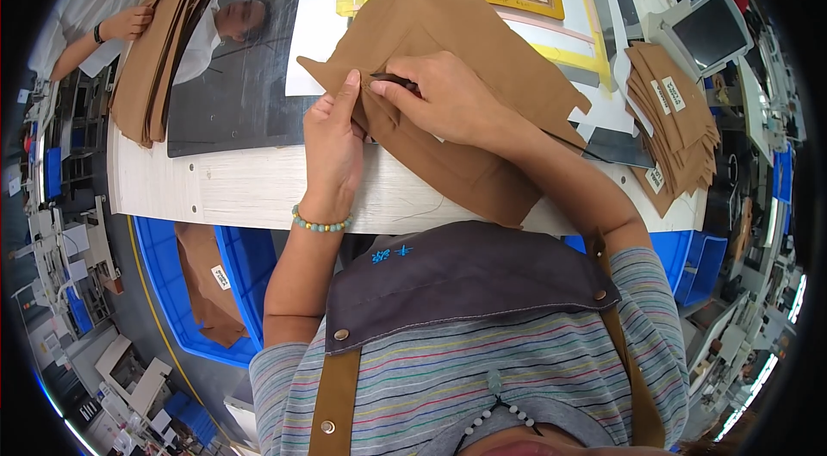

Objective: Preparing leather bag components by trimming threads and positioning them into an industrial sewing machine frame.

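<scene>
1. On the desk (258,185), in front of the person, lay the brown cloth (465,25), its upper part covering some of a yellow-edged frame (551,4) and its lower corner reaching toward the near edge.
2. The left grip (336,137) was closed on the cloth's left part, pinching a gathered fold with the thumb on top.
3. The right grip (448,99) was clenched around a small dark tool (398,80), its tip just beside the left thumb; whether it touched the cloth could not be told.
4. The step in hand appeared to be close work at that fold, perhaps trimming or picking at a thread; the tool's kind was too hidden to confirm.
5. The next move seemed to call for a taut, steady fold and a small, controlled stroke of the tip, clear of the thumb and the surrounding fabric.
</scene>
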{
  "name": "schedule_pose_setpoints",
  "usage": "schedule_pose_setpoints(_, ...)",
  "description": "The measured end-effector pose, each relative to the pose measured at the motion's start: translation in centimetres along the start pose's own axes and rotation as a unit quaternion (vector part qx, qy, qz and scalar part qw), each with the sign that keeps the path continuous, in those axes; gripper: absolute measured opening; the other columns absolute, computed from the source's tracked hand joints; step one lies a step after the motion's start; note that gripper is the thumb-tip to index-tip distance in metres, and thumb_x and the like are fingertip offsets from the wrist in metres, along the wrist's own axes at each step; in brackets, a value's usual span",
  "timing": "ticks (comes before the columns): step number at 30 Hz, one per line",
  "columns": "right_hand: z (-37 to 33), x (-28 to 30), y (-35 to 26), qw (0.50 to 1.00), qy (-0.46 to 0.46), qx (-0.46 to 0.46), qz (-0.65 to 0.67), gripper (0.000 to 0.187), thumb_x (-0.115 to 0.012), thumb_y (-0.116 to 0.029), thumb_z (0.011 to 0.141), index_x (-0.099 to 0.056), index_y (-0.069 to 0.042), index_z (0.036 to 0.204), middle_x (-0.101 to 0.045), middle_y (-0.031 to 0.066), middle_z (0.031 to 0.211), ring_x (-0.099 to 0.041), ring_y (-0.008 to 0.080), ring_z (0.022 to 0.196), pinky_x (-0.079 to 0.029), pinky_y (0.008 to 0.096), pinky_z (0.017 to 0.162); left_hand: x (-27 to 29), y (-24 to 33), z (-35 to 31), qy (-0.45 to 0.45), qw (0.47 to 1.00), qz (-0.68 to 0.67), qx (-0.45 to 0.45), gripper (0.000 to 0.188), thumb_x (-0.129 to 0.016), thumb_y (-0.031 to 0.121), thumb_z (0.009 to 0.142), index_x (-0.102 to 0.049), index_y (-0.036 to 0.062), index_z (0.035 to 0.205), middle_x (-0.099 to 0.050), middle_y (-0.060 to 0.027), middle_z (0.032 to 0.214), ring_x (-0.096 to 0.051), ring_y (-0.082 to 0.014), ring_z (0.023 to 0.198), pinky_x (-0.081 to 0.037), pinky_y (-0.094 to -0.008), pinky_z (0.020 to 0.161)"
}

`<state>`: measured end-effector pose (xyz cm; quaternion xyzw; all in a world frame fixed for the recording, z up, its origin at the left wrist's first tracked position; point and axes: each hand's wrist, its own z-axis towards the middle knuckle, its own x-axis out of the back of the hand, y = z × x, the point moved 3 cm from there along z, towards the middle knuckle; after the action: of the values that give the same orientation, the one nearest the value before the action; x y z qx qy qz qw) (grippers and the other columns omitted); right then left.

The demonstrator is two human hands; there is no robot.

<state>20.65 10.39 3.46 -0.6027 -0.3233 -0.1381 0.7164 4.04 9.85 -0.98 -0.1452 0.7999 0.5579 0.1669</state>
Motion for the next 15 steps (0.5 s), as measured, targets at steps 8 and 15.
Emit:
schedule_pose_setpoints(8, -0.07, -0.71, 0.67, 0.995, 0.060, 0.077, 0.001, 0.029, -0.066, -0.029, 0.098, -0.074, -0.002, 0.096, -0.071, 0.0201, 0.079, -0.068, 0.0389, 0.070, -0.054, 0.0486, 0.067, 0.28, -0.30, 0.17, -0.003, 0.999, 0.051, -0.013, 0.025, -0.064, 0.029, 0.107, -0.071, 0.0074, 0.097, -0.069, 0.0017, 0.080, -0.054, -0.0039, 0.063, -0.038, -0.0242, 0.055)
schedule_pose_setpoints(15, -0.32, -0.13, 0.37, 0.997, 0.031, 0.053, -0.042, 0.027, -0.065, -0.028, 0.098, -0.073, -0.002, 0.093, -0.072, 0.0197, 0.079, -0.069, 0.0395, 0.072, -0.054, 0.0492, 0.068, -0.27, -0.24, 0.15, 0.017, 0.999, 0.025, -0.020, 0.026, -0.064, 0.031, 0.108, -0.069, 0.0095, 0.093, -0.068, 0.0018, 0.078, -0.052, -0.0049, 0.061, -0.036, -0.0241, 0.054)
